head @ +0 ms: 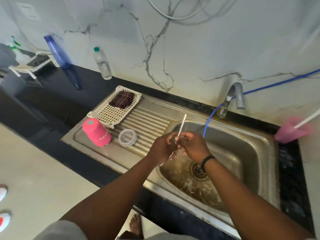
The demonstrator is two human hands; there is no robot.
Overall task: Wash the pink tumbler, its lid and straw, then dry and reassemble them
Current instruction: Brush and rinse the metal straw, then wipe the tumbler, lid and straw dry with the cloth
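Both hands meet at frame centre over the basin's (242,153) left edge, and the bowl to their right lies open down to the drain (199,171). A blue hose (210,118) (hanging from the tap (236,96)) drops just right of them. At left, the tumbler (96,132), lid (127,137) and rack (114,108) crowd the drainboard (152,122); its ribbed right part stays bare.

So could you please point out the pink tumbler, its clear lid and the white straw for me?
pink tumbler (97,132), head view, on its side wall; it stands upside down.
clear lid (127,137), head view, on its centre.
white straw (182,122), head view, on the shaft above the hands.
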